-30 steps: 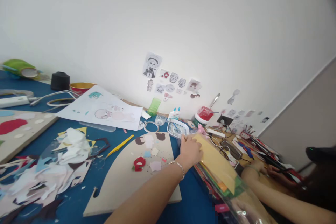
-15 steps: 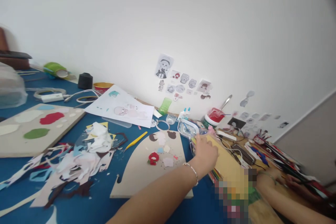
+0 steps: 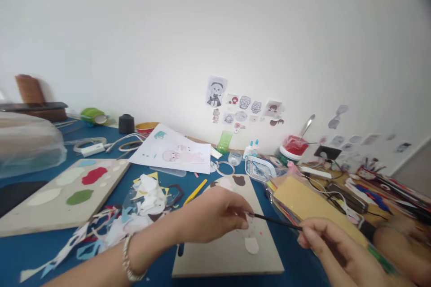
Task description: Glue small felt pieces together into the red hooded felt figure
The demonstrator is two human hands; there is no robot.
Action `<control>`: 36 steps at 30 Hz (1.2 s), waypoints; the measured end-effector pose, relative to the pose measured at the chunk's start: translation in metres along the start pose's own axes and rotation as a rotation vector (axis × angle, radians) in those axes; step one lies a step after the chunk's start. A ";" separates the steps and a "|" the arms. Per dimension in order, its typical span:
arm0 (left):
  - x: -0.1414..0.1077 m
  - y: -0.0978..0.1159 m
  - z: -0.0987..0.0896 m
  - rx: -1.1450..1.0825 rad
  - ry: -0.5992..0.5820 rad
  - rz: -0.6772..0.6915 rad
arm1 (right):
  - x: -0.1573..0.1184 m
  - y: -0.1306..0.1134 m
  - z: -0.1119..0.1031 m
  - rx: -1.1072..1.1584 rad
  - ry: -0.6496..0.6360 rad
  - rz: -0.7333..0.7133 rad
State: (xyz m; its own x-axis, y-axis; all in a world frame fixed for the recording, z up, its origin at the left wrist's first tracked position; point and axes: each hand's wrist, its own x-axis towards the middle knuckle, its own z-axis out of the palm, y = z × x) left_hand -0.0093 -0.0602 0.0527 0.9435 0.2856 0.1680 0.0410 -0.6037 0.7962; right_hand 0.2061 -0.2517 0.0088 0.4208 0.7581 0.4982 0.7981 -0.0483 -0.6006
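Note:
My left hand (image 3: 220,215), with a bracelet at the wrist, is above the pale board (image 3: 208,258) and pinches one end of a thin black stick (image 3: 276,221). My right hand (image 3: 336,246) grips the stick's other end between thumb and fingertips. The stick runs nearly level between them, and its exact kind is unclear. Under my left hand, the board bears small cut pieces, among them a dark brown piece (image 3: 239,180) and a whitish piece (image 3: 251,245). My hand hides part of the board.
Yellow tweezers (image 3: 195,192) and a heap of paper scraps (image 3: 150,197) lie left of the board. Farther left is another board (image 3: 111,188) with coloured shapes. A yellow pack (image 3: 303,202) lies right, beside another person's arm (image 3: 400,246). A drawing sheet (image 3: 175,148) and glue bottles (image 3: 251,147) stand behind.
My left hand has come back from the yellow pack to above the board. Both hands now hold the black stick between them. The view has turned slightly left.

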 end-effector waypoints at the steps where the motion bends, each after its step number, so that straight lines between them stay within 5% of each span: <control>1: -0.005 -0.006 0.000 0.012 0.041 -0.030 | 0.007 -0.002 0.006 0.011 -0.024 -0.017; 5: -0.015 -0.021 0.001 0.092 0.154 -0.059 | 0.026 -0.013 0.025 0.154 -0.138 0.044; 14: -0.024 -0.045 0.004 0.199 0.332 0.004 | 0.062 -0.048 0.101 1.229 -0.484 0.172; 16: -0.024 -0.052 0.006 0.222 0.365 0.057 | 0.070 -0.053 0.110 1.292 -0.598 0.164; 19: -0.026 -0.062 0.010 0.260 0.399 0.144 | 0.073 -0.061 0.117 1.048 -0.735 0.111; 23: -0.030 -0.068 0.016 0.319 0.402 0.233 | 0.062 -0.060 0.120 0.825 -0.699 0.117; 29: -0.035 -0.061 0.004 0.207 0.491 0.141 | 0.060 -0.022 0.105 1.236 -0.284 0.253; 36: -0.029 -0.061 -0.001 0.310 0.227 0.312 | 0.069 -0.019 0.111 1.164 -0.313 0.287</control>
State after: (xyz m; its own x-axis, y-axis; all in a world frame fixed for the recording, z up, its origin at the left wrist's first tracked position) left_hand -0.0390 -0.0309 0.0000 0.8323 0.1903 0.5207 -0.1038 -0.8692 0.4835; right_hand 0.1721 -0.1260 -0.0149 0.2684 0.9459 0.1823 -0.2310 0.2469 -0.9411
